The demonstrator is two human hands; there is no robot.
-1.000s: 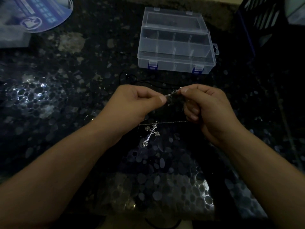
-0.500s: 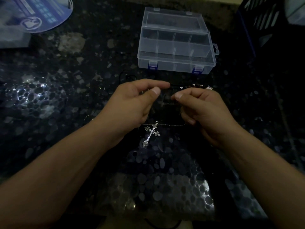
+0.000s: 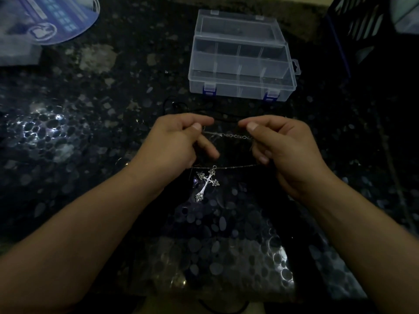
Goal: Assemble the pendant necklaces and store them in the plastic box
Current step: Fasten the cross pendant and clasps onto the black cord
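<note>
A thin silver necklace chain (image 3: 229, 135) stretches between my two hands above the dark speckled table. My left hand (image 3: 176, 143) pinches one end between thumb and forefinger. My right hand (image 3: 281, 146) pinches the other end the same way. A lower strand of the same chain runs between the hands, and a silver cross pendant (image 3: 207, 183) hangs from it near my left wrist. The clear plastic box (image 3: 242, 57) stands shut behind the hands, with blue clasps on its front and dividers inside.
Black cords (image 3: 181, 107) lie on the table just beyond my left hand. A round blue printed sheet (image 3: 56, 21) and a pale packet sit at the far left. A dark slatted crate (image 3: 367, 30) stands at the far right.
My hands have moved apart, pulling the chain's clasp section straight between them. Earlier the fingertips were close together at the chain ends.
</note>
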